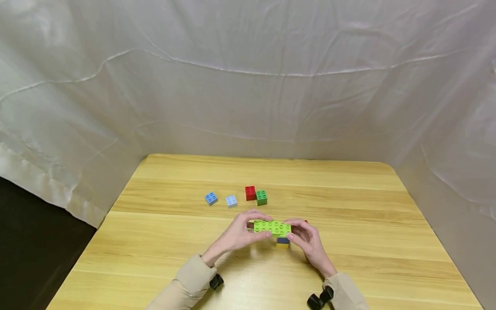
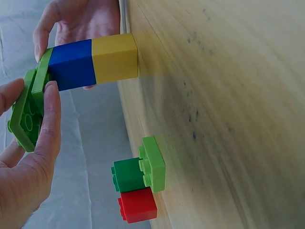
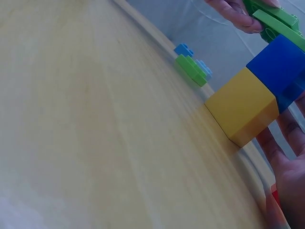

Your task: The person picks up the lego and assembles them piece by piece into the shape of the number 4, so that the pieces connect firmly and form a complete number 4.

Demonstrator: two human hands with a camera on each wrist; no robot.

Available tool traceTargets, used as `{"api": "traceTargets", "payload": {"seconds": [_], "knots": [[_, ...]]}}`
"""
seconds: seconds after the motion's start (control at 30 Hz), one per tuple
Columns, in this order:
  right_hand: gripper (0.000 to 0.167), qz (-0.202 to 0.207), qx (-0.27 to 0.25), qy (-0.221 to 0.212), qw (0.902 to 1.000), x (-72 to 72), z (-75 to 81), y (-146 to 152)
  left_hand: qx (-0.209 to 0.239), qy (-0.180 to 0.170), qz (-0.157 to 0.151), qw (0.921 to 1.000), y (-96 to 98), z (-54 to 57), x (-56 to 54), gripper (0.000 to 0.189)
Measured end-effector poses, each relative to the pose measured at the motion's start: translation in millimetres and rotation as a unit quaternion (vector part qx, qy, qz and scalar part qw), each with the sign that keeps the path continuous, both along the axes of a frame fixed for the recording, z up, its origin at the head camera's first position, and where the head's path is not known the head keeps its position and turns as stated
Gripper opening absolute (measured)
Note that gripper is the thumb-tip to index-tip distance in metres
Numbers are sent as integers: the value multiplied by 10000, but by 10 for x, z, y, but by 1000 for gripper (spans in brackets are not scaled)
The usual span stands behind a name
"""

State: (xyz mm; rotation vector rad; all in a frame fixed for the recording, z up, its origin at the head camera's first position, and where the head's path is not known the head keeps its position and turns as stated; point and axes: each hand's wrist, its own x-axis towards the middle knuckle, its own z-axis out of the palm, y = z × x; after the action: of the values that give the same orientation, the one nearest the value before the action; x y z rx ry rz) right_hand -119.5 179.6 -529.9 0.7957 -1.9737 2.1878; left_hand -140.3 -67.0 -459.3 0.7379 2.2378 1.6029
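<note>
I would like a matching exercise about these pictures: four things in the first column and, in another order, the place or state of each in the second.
Things:
1. Yellow block
2. Dark blue block
3. Dark green block
4. Left hand

Places or states:
a. Beside a red block
b. Pinching a light green brick
c. At the bottom of the stack, on the table
d. Directly on top of the yellow block

Right pairs: 1-c, 2-d, 3-a, 4-b
</note>
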Motion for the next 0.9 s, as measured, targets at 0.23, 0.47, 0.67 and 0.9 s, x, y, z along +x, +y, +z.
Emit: {"api": "traceTargets", "payload": {"seconds": [0.23,0.47,0.67,0.9], "knots": [[27,13,17,-8,10000,-6,-6,0,-132,149,231,9995,30,3,16,38],[28,2,23,16,10000,-7,-7,5,-171,314,296,9989,34,28,34,38],[28,-18,25,-45,10000,-4,-2,3,-192,383,301,9986,34,30,36,37],[27,-21,27,7,10000,-3,-8,-6,-238,387,329,9984,44,30,42,37]]}}
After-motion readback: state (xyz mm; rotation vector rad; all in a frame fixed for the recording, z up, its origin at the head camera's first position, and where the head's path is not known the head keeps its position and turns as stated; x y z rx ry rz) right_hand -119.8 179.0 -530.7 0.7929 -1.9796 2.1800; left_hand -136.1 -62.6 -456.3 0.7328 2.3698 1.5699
